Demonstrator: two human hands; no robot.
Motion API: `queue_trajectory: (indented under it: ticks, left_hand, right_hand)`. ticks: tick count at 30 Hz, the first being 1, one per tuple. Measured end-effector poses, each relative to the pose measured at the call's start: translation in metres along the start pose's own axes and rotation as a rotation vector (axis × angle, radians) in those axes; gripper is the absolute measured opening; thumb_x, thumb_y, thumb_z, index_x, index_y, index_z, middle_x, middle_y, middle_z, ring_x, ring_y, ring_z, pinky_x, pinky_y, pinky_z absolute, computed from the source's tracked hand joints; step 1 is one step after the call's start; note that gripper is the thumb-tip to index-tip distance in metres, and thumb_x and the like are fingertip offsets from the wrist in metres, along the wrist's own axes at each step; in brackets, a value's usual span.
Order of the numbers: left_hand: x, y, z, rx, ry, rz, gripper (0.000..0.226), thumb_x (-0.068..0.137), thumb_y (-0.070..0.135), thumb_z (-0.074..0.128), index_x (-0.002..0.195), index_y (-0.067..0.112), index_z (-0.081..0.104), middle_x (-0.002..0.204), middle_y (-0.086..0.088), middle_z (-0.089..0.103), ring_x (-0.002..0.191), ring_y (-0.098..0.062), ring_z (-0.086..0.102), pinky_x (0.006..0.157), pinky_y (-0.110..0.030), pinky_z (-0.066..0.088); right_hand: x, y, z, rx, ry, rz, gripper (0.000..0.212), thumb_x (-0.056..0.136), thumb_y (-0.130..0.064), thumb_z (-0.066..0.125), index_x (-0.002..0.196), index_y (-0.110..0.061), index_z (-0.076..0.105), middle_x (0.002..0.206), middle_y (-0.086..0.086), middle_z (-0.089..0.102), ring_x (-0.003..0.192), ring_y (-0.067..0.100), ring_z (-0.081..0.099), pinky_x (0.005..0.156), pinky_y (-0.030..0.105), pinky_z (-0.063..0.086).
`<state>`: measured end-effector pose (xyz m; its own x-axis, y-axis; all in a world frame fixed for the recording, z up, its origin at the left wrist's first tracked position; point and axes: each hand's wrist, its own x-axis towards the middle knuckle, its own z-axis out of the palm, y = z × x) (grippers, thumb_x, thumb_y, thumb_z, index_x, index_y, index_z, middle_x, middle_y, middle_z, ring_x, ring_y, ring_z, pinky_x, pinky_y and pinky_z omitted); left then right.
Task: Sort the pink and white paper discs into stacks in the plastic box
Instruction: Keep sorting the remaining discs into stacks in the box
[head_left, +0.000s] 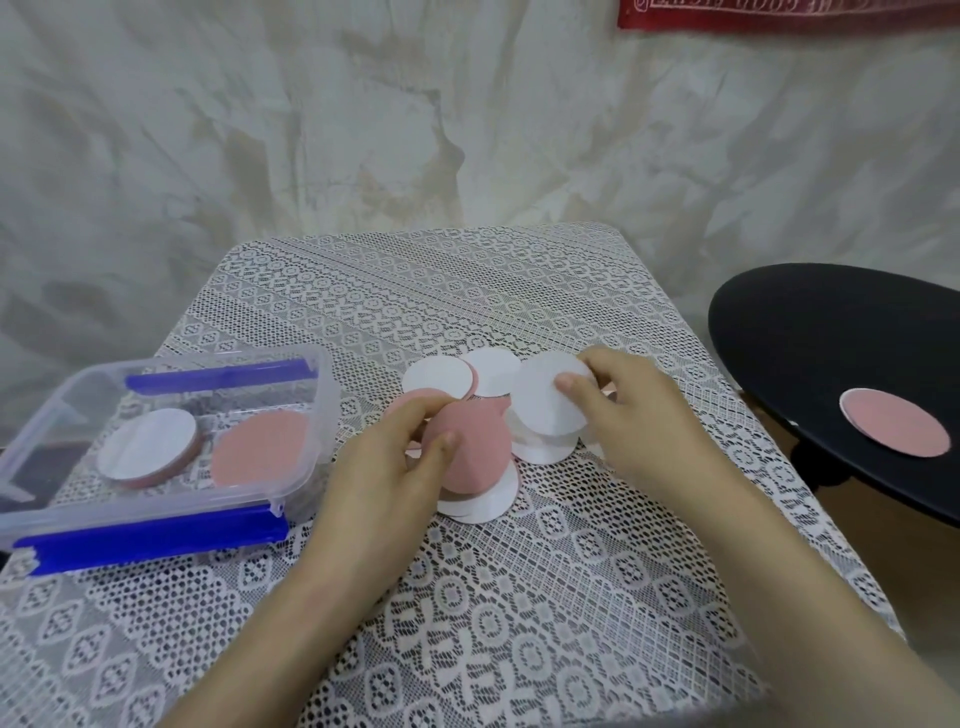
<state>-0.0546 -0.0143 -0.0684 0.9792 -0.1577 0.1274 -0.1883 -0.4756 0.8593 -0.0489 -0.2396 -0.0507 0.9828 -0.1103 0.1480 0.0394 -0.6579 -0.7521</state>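
A pink disc (475, 457) is pinched by the fingers (442, 442) of the left hand (382, 470) and a white disc (540, 410) by the right hand (641, 415), both just over the pile (483, 505) on the bench (519, 597). The box (156, 512) is set to the left, nearer the left hand, with a white stack (148, 441) at its left and a pink stack (257, 449) at its right, so the pink disc can probably be dropped in first.

Matt paper discs (548, 400) lie on openwork lace cloth (519, 597) beside a glossy clear plastic box (322, 415).
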Motion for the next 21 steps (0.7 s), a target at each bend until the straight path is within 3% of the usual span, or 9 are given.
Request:
queue_trajectory:
  ticks: [2, 4, 6, 9, 12, 15, 17, 21]
  left_hand:
    - [-0.001, 0.0, 0.0, -0.007, 0.002, 0.006, 0.023, 0.101, 0.029, 0.053, 0.117, 0.041, 0.064, 0.082, 0.026, 0.064, 0.063, 0.0, 0.052, 0.057, -0.026, 0.038]
    - [-0.004, 0.003, 0.001, -0.001, -0.006, 0.03, 0.023, 0.103, 0.028, 0.05, 0.116, 0.039, 0.065, 0.076, 0.027, 0.062, 0.063, 0.001, 0.052, 0.057, -0.024, 0.038]
    - [-0.006, 0.005, 0.003, -0.009, -0.029, 0.051, 0.026, 0.105, 0.025, 0.047, 0.116, 0.039, 0.065, 0.071, 0.023, 0.063, 0.06, 0.0, 0.054, 0.056, -0.022, 0.04]
    - [-0.01, 0.013, 0.007, -0.083, -0.074, 0.075, 0.034, 0.106, 0.019, 0.043, 0.113, 0.043, 0.066, 0.061, 0.02, 0.063, 0.052, 0.0, 0.054, 0.05, -0.017, 0.042]
    - [-0.015, 0.023, 0.011, -0.155, -0.13, 0.094, 0.029, 0.104, 0.02, 0.048, 0.117, 0.038, 0.067, 0.072, 0.025, 0.067, 0.06, 0.001, 0.06, 0.052, -0.013, 0.046]
    - [-0.02, 0.024, 0.013, -0.035, -0.153, 0.174, 0.025, 0.1, 0.031, 0.057, 0.12, 0.044, 0.065, 0.092, 0.019, 0.072, 0.072, -0.01, 0.063, 0.062, -0.029, 0.054]
    - [-0.022, 0.022, 0.014, 0.057, -0.138, 0.221, 0.025, 0.099, 0.034, 0.056, 0.12, 0.046, 0.064, 0.086, 0.017, 0.071, 0.07, -0.01, 0.062, 0.064, -0.033, 0.052]
    - [-0.025, 0.023, 0.017, 0.185, -0.12, 0.27, 0.019, 0.101, 0.039, 0.051, 0.117, 0.044, 0.06, 0.085, 0.016, 0.07, 0.075, -0.006, 0.063, 0.067, -0.037, 0.053]
  right_hand:
    - [-0.003, -0.001, -0.004, 0.18, -0.04, 0.035, 0.023, 0.104, -0.029, 0.053, 0.088, -0.016, 0.061, 0.068, -0.001, 0.059, 0.05, 0.018, 0.055, 0.05, 0.03, 0.044]
    - [-0.01, -0.003, -0.007, 0.245, -0.134, 0.029, 0.02, 0.104, -0.026, 0.054, 0.088, -0.018, 0.063, 0.058, -0.003, 0.057, 0.043, 0.017, 0.055, 0.046, 0.027, 0.045]
    - [-0.017, -0.004, -0.005, 0.236, -0.208, 0.002, 0.017, 0.103, -0.025, 0.056, 0.089, -0.02, 0.064, 0.06, 0.0, 0.058, 0.045, 0.02, 0.059, 0.053, 0.032, 0.052]
    - [-0.026, -0.003, 0.002, 0.221, -0.238, -0.002, 0.007, 0.099, -0.032, 0.062, 0.096, -0.031, 0.068, 0.078, 0.0, 0.061, 0.054, 0.027, 0.067, 0.06, 0.049, 0.059]
    - [-0.036, -0.002, 0.004, 0.198, -0.246, 0.001, 0.011, 0.094, -0.042, 0.066, 0.095, -0.031, 0.068, 0.082, 0.001, 0.063, 0.061, 0.029, 0.068, 0.062, 0.057, 0.058]
    - [-0.044, 0.0, 0.0, 0.109, -0.192, -0.044, 0.028, 0.09, -0.05, 0.067, 0.086, -0.023, 0.065, 0.075, 0.001, 0.064, 0.059, 0.02, 0.059, 0.061, 0.046, 0.054]
    - [-0.05, 0.001, -0.005, 0.037, -0.16, -0.09, 0.035, 0.089, -0.055, 0.066, 0.078, -0.021, 0.062, 0.064, -0.005, 0.058, 0.054, 0.006, 0.048, 0.058, 0.03, 0.042]
    - [-0.059, 0.0, -0.016, -0.071, -0.153, -0.125, 0.024, 0.088, -0.061, 0.063, 0.089, -0.036, 0.063, 0.066, -0.005, 0.06, 0.059, 0.007, 0.052, 0.054, 0.022, 0.035]
